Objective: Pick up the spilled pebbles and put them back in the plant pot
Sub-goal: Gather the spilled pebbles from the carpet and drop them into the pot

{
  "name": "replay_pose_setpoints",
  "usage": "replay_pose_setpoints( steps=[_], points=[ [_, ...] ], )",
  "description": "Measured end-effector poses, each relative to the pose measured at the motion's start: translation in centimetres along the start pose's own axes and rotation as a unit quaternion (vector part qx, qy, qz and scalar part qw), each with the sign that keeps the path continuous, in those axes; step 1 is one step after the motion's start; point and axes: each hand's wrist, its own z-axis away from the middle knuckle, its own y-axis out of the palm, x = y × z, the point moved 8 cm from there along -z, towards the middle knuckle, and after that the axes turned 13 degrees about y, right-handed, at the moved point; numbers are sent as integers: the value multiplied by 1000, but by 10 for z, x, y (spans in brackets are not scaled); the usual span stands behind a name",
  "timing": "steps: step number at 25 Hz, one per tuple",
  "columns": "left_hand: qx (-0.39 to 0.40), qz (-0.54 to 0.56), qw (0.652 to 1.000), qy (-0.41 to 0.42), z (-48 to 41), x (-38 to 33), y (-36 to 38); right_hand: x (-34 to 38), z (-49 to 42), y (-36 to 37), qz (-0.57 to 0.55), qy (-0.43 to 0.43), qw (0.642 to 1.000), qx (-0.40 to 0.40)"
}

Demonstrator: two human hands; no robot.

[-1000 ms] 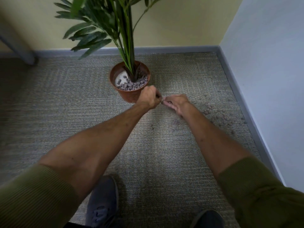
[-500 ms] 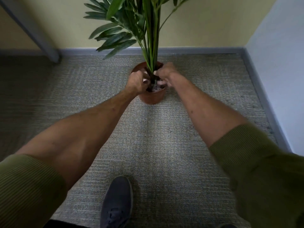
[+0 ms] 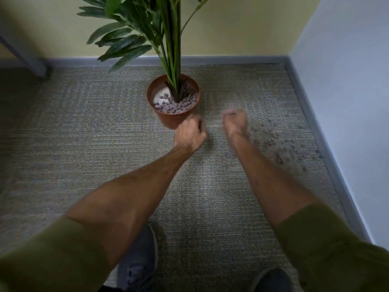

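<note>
Grey-green carpet [image 3: 84,127] meets a grey skirting board [image 3: 231,59], yellow wall [image 3: 242,24] and white wall [image 3: 347,81].

This looks like an office corner. Low grey carpet [image 3: 94,131] fills the frame, edged by grey skirting board [image 3: 231,60] under a yellow wall [image 3: 242,26] at top and a pale wall [image 3: 347,98] at right. A plant pot [image 3: 171,120] stands upper centre, a grey furniture leg [image 3: 25,55] upper left.

Nothing legible anywhere in this corner. The plant pot [image 3: 168,120] has a plain brown wall with no label, and the grey shoe [image 3: 137,262] is too blurred to make out any mark.
</note>
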Motion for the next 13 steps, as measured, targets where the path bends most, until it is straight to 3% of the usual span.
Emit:
replay_pose_setpoints(
  steps=[3, 5, 8, 13],
  points=[
    [140, 36, 964, -224, 39, 30, 68, -73, 26, -49, 126, -53, 979, -149],
    [182, 56, 938, -289, 60, 39, 98, -123, 44, -57, 240, -125, 947, -171],
    [225, -3, 942, -250, 57, 31, 116, -183, 59, -43, 424, -167, 884, -105],
    [230, 1, 962, -148, 26, -14, 128, -185, 63, -25, 512, -270, 815, -32]
  ],
)
